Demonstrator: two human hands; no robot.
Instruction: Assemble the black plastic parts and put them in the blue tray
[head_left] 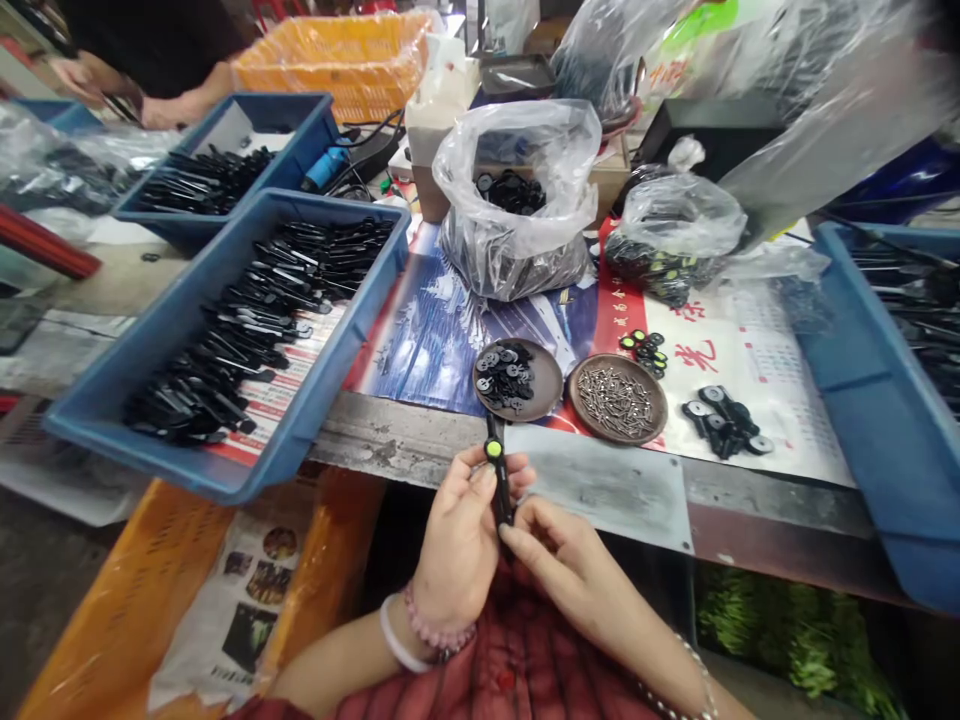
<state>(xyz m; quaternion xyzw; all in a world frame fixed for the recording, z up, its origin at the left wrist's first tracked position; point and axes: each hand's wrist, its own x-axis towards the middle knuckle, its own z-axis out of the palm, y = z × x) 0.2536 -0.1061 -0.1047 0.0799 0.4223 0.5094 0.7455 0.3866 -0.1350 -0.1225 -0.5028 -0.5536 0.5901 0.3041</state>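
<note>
A slim black piece with a round yellow-green cap (493, 449) stands nearly upright between my hands; its exact kind I cannot tell. My left hand (466, 530) grips its middle, thumb just below the cap. At its lower end, my right hand (559, 550) pinches it between thumb and fingers. Beyond the hands lie a round dish (546, 385) of small black-and-grey parts and a brown dish (585, 428) heaped with metal pins or rivets (616, 400). Small green-capped discs (645, 350) and black parts with grey discs (724, 420) lie to their right.
A blue tray (300, 450) with rows of black pieces stands on the left, another blue tray (847, 400) on the right. Plastic bags of parts (517, 250) stand behind the dishes. A grey plate (600, 480) covers the table edge. A co-worker's hand (161, 108) shows at upper left.
</note>
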